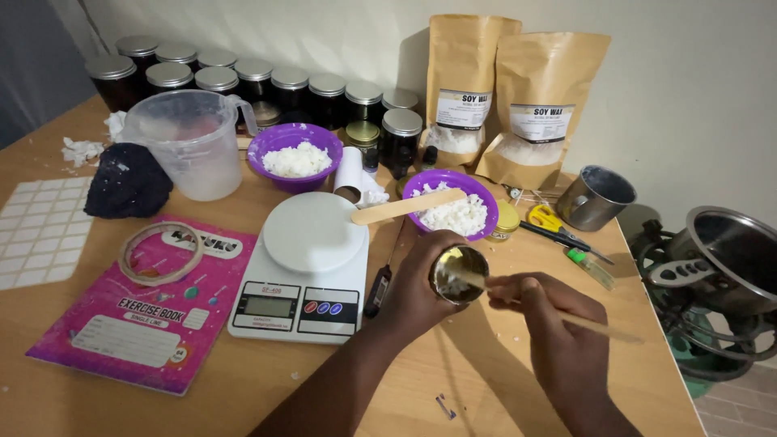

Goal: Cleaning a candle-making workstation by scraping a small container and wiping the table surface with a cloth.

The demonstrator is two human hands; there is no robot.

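Gold metal gleams inside the small round tin point(460, 273), which the left hand point(421, 291) grips with fingers curled closed around its side, tilting the open mouth toward the camera. The right hand point(558, 332) sits just beside it, fingers pinched shut on a thin wooden stick point(595, 326) whose near end reaches into the tin while the other end points away to the right.

Just beyond the left hand stands a purple bowl point(441, 184) holding white wax flakes, with a flat wooden spatula point(407, 206) laid across its rim. Left of the left hand is a white kitchen scale point(303, 275), and a black probe thermometer point(379, 290) lies between the scale and the left wrist. Farther left lie a pink exercise book point(146, 324) with a roll of tape point(160, 253) on it.

Beyond the right hand lie yellow-handled scissors point(550, 220) and a metal cup point(597, 197). Well behind both hands are a second purple bowl point(295, 156) of flakes, a clear measuring jug point(190, 142), two brown paper pouches point(506, 97) and a row of dark lidded jars point(267, 85). Right of the right hand, off the wooden table point(502, 380), a steel pot point(724, 255) sits on a burner.
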